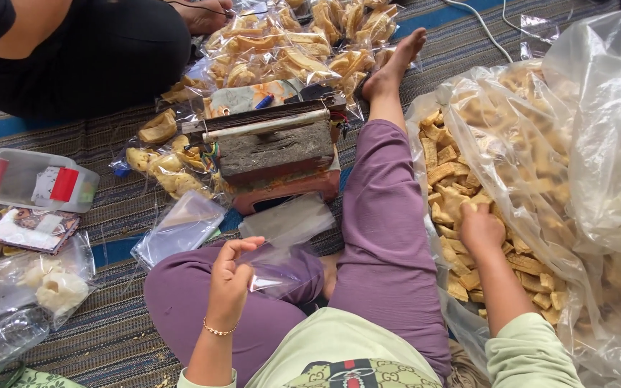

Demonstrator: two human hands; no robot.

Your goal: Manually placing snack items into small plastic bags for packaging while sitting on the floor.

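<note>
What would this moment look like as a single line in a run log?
left hand: holds small clear bag open | right hand: in crackers inside big plastic sack | sealing device: on mat, untouched

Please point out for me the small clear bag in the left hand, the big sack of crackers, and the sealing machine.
small clear bag (271, 276), head view, on its middle.
big sack of crackers (598, 144), head view, on its clear wall.
sealing machine (274, 147), head view, on its top block.

right hand's fingers (468, 210) hidden among crackers (448, 172).
</note>
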